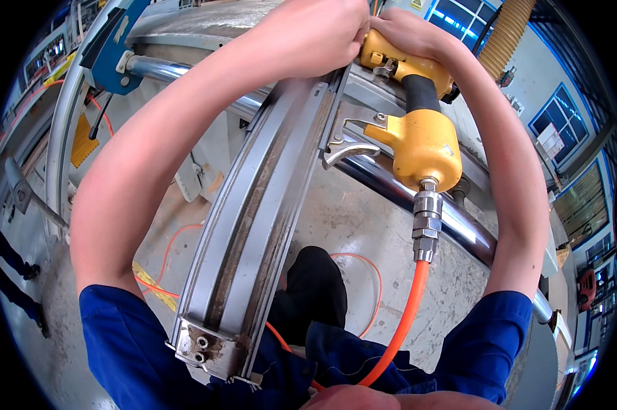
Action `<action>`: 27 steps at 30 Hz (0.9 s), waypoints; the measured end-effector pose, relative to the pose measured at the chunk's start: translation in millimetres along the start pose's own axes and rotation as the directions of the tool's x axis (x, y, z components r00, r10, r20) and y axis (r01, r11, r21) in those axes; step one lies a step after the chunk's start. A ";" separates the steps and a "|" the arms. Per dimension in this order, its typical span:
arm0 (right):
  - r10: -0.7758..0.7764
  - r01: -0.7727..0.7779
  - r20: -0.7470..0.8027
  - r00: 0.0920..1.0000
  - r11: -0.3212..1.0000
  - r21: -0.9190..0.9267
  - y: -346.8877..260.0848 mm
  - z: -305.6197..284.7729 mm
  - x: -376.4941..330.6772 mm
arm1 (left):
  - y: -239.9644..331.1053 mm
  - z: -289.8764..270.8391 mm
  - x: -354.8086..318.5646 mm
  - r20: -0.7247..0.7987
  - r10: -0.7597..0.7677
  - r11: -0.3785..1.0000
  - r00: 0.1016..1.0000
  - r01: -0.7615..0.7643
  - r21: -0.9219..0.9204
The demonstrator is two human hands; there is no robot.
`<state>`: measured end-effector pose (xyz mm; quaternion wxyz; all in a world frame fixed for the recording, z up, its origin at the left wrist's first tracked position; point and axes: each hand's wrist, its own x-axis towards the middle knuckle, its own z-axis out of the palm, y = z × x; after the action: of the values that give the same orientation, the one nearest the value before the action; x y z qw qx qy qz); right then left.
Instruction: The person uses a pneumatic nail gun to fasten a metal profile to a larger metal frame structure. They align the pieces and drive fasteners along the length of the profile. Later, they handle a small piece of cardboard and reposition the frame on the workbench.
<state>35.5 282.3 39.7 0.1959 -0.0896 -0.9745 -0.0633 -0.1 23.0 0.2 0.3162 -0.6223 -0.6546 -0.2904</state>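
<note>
Where the forearms (165,137) frame the grey rail (271,225) and yellow air tool (424,150), a slipping grip could drop both; tugging the orange hose (405,328) could cause it. The left hand (337,37) shows bent fingers; the right hand (411,31) meets the tool's end, fingers partly hidden; whether either clamps anything cannot be told. Bumping the metal lever (353,150) risks discharge.

The rail (259,225) runs from above the person's lap to the far side, left of the pneumatic tool (428,150); the hose (412,307) joins the tool's near end. Beneath rail and tool, above the floor (349,225), the tube (462,227) crosses from the bracket (117,76), far left, to near right.
</note>
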 end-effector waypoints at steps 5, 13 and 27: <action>-0.016 0.016 0.018 1.000 1.000 -0.018 -3.6 -4.4 -0.3 | 0.2 -17.4 -0.4 0.093 -0.026 0.997 0.995 0.032 -0.064; -0.004 0.006 0.070 0.998 1.000 -0.031 -9.9 -10.0 -3.0 | -44.0 -8.2 -16.7 -0.004 0.038 0.975 0.999 -0.038 -0.218; 0.013 -0.013 0.047 0.999 1.000 0.003 -6.3 -6.4 -4.6 | -88.4 4.2 -30.5 -0.115 0.235 0.943 0.965 -0.255 -0.212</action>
<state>40.8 274.4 43.2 0.1735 -0.0973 -0.9783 -0.0584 -87.8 2.0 -25.0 0.3059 -0.7172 -0.5205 -0.3480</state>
